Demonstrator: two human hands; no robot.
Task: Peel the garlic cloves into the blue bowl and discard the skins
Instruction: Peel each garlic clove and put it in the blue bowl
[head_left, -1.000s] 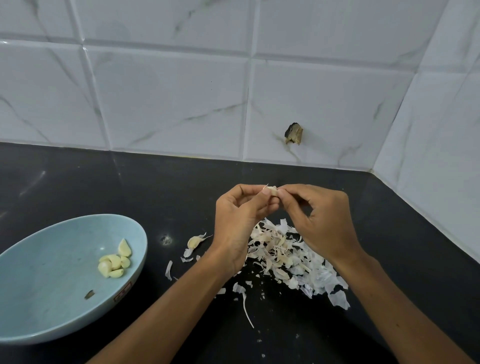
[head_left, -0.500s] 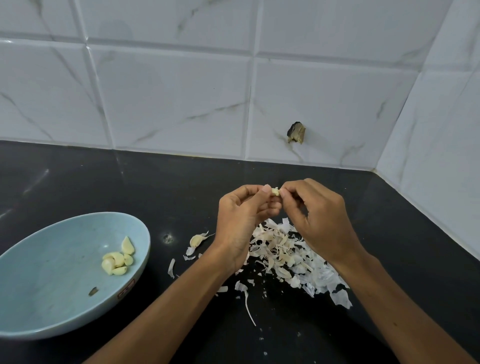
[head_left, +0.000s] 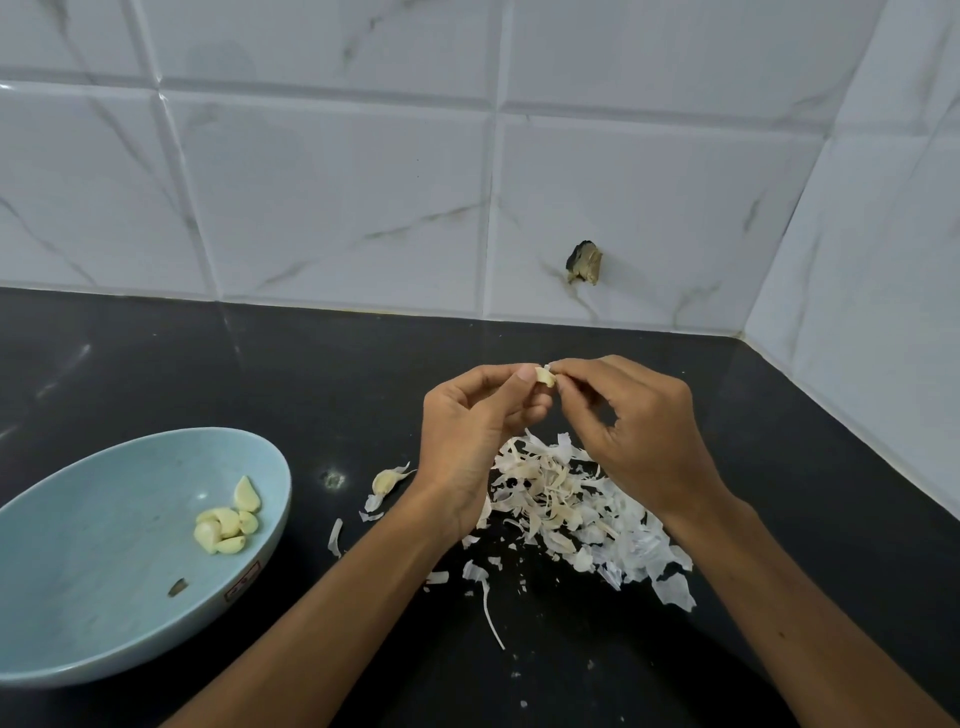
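Note:
Above the black counter, my left hand pinches a small garlic clove between thumb and fingers. My right hand pinches the same clove's top edge from the right. Under both hands lies a pile of white garlic skins. One unpeeled clove sits on the counter just left of my left wrist. The blue bowl stands at the lower left, with several peeled cloves near its right wall.
The black counter meets white tiled walls at the back and on the right. A dark chipped spot marks the back wall. Loose skin scraps lie toward the front. A small brown fleck lies in the bowl.
Both hands stay together on the clove, which my fingers have turned a little; more of its pale body shows between the fingertips.

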